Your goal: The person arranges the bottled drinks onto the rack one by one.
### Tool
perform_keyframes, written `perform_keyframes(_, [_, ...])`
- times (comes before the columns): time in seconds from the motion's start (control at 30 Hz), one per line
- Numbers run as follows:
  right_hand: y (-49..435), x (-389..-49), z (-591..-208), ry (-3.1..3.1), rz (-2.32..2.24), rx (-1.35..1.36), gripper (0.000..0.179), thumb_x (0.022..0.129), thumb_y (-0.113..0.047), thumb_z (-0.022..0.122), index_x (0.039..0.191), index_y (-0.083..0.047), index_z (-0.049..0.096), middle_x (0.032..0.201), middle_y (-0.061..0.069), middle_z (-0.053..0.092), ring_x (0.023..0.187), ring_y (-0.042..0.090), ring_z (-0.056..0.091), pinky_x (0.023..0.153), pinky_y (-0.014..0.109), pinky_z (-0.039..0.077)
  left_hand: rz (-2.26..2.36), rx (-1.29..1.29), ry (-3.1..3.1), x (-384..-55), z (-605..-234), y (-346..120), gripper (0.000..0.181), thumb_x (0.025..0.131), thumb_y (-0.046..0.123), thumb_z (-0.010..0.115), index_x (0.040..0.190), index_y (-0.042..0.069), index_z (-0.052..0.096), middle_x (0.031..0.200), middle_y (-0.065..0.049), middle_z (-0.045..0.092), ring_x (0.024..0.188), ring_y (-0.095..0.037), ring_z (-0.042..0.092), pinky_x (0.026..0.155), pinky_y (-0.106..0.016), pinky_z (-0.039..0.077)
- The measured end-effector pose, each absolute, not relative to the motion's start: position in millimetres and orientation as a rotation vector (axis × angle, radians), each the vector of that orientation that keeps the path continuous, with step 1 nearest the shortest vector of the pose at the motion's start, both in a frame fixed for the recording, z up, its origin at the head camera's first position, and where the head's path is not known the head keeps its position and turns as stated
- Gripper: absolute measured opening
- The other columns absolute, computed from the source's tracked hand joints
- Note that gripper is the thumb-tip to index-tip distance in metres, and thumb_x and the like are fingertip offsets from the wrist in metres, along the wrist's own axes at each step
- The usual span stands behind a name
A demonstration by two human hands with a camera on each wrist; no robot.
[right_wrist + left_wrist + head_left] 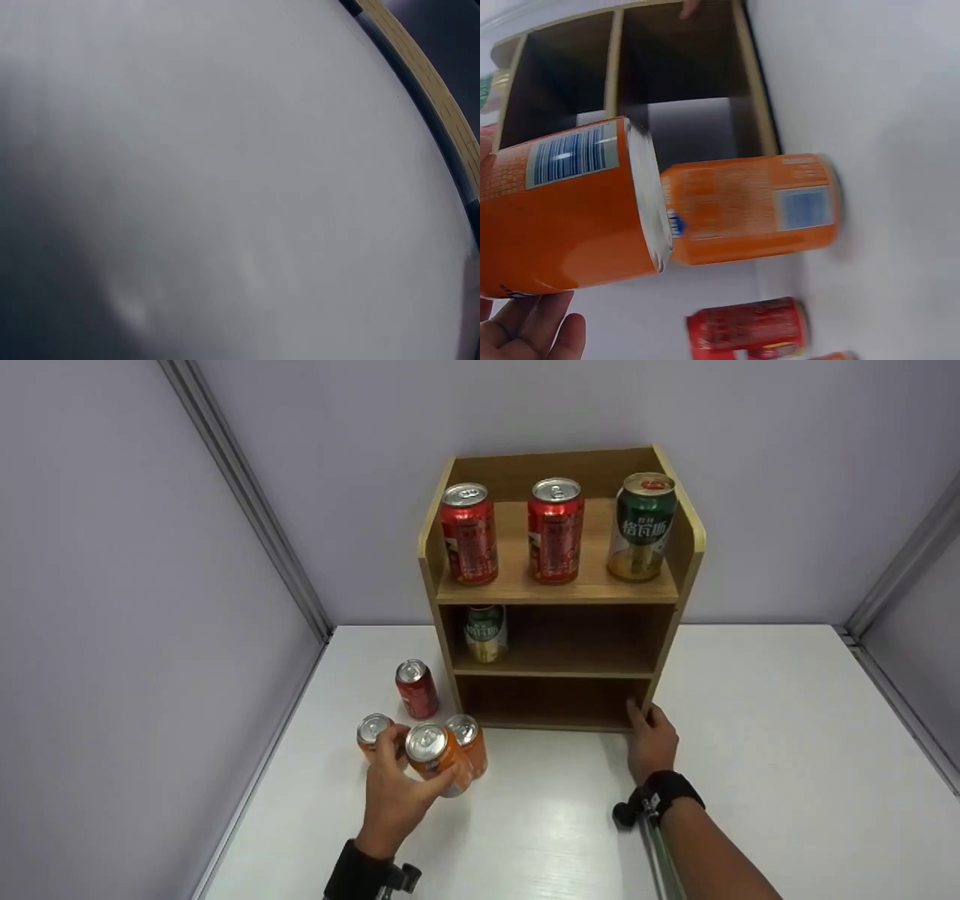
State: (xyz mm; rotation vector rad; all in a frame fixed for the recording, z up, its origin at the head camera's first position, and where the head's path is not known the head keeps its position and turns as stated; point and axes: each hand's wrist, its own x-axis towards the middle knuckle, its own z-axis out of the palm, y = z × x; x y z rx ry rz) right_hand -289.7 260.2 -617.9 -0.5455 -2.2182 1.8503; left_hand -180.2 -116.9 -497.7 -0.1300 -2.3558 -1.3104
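My left hand grips an orange can between thumb and fingers, lifted above the table. In the left wrist view this can is tilted, with its barcode and bottom rim showing. Right behind it stands a second orange can; another orange can, partly hidden by my fingers, is to the left. A red can stands farther back, beside the wooden shelf. My right hand holds the shelf's lower right side panel, a finger reaching inside the bottom compartment.
On the shelf's top level are two red cans and a green-and-gold can. The middle level holds another green-and-gold can at its left end. The white table meets grey walls behind and at both sides.
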Motion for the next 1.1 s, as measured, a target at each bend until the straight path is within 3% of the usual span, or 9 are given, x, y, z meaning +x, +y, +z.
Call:
perform_keyframes(0.27, [258,-293,-624,-2.22,1.824,-0.592,0.073,0.096,-0.074,0.053,0.139,-0.016,0.063,0.138,0.012,0.066,0.119,0.028,0.058,0.1,0.038,0.041,-1.162,-0.261,-2.41,-208,-469,-105,0.084,0.07,0.024,0.097,0.136,-0.002,0.051,0.126,-0.019,0.07,0.115,-0.033,0.071,0.096,-0.052,0.057])
perform_keyframes(0.5, [262,-302,-618,-2.196,1.798,-0.592,0.077,0.096,-0.077,0.051,0.144,-0.017,0.06,0.144,0.011,0.064,0.127,0.027,0.057,0.106,0.042,0.041,-1.226,-0.377,-2.413,-229,-450,-72,0.083,0.074,0.032,0.095,0.138,0.001,0.052,0.129,-0.018,0.069,0.116,-0.032,0.071,0.097,-0.051,0.058])
perform_keyframes(0.8, [262,-301,-621,-2.232,1.742,-0.6,0.076,0.097,-0.077,0.049,0.135,-0.013,0.063,0.142,0.012,0.064,0.126,0.028,0.057,0.104,0.041,0.041,-1.307,-0.508,-2.385,-240,-432,-44,0.085,0.075,0.029,0.094,0.141,-0.001,0.049,0.128,-0.019,0.07,0.116,-0.032,0.072,0.094,-0.048,0.061])
perform_keyframes(1.1, [258,-299,-624,-2.235,1.747,-0.597,0.08,0.095,-0.079,0.049,0.14,-0.014,0.061,0.144,0.012,0.064,0.128,0.029,0.057,0.107,0.044,0.041,-1.286,-0.465,-2.294,-258,-425,-35,0.076,0.074,0.032,0.095,0.136,0.005,0.061,0.125,-0.015,0.074,0.112,-0.028,0.073,0.092,-0.044,0.062])
